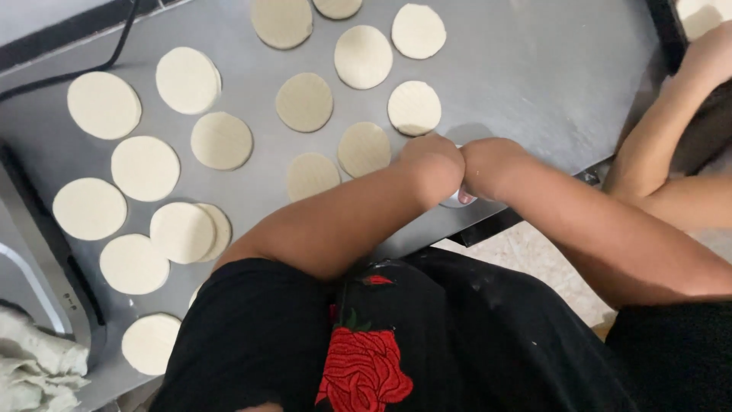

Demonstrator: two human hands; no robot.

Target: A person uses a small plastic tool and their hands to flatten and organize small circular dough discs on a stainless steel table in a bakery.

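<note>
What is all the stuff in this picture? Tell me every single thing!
dough rounds: about twenty, pale cream, flat, spread over the table.
metal table: one, grey steel, under the rounds.
round cutter: one, mostly hidden under both fists; white and metal parts show.
dough scraps: one heap, off-white, bottom left corner.
black cable: one, top left.
black clothing with red rose: bottom middle.
left hand: fist, pressing on the cutter.
right hand: fist, beside it on the cutter.
</note>
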